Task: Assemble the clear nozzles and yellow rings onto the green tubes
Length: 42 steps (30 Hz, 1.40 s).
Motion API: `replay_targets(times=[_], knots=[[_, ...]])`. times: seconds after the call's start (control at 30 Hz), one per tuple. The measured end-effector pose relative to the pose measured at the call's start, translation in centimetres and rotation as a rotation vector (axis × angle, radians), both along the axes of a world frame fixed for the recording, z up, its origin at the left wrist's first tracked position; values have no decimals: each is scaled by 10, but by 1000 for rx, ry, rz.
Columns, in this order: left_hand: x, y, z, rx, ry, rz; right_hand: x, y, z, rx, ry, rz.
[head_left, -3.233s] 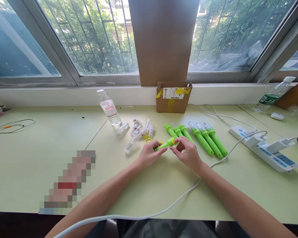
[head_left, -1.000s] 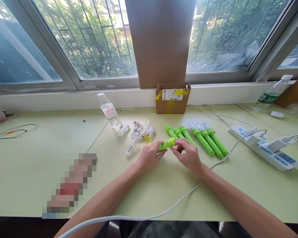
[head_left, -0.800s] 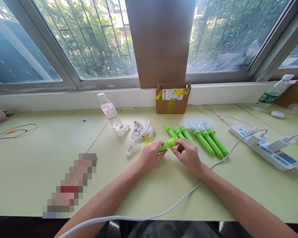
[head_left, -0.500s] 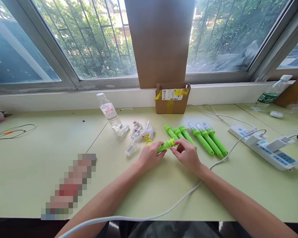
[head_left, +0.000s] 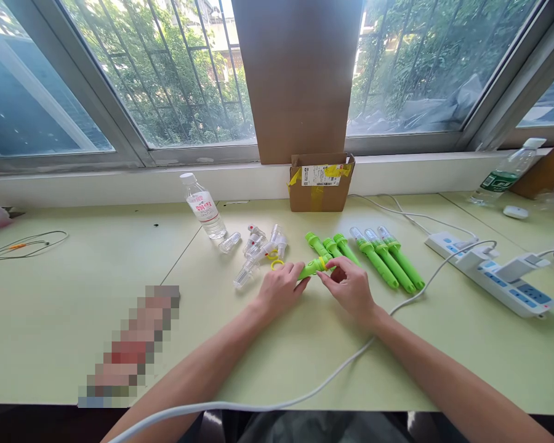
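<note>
My left hand (head_left: 278, 287) is wrapped round a green plastic tube (head_left: 309, 269) with a threaded end, which looks like a flashlight body. On its right end sits a yellow ring (head_left: 322, 263), and my right hand (head_left: 352, 288) pinches at that ring with thumb and fingers. Just behind lie several green tubes without caps (head_left: 314, 242). To their right, green tubes with clear tops (head_left: 377, 261) lie side by side. Left of my hands is a loose pile of clear plastic caps (head_left: 256, 246), with a loose yellow ring (head_left: 277, 264) beside it.
A water bottle (head_left: 204, 208) stands behind the clear caps. A small cardboard box (head_left: 321, 194) is against the wall. On the right lie a power strip (head_left: 493, 274) and another bottle (head_left: 501, 178). A white cable (head_left: 323, 383) crosses in front, over my forearms.
The green tube and both hands have shifted very slightly to the right. My right fingers have closed in a little around the yellow ring.
</note>
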<state>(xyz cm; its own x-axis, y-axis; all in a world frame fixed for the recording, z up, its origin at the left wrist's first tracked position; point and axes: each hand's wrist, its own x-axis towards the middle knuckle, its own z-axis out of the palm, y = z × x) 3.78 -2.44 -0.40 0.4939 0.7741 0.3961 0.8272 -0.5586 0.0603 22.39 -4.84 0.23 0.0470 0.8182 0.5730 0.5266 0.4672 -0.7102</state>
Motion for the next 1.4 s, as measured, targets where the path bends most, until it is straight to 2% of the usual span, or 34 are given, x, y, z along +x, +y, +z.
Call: replay_targets(times=[0.37,0.97,1.4], knots=[[1,0,1,-147,26,73,1,1,-4,-88,-27,-9],[2,-1,5,-142,111,35,1,1,-5,-129,-23,-1],[0,2,15,-361,-36,37,3,3,-3,-176,-14,47]])
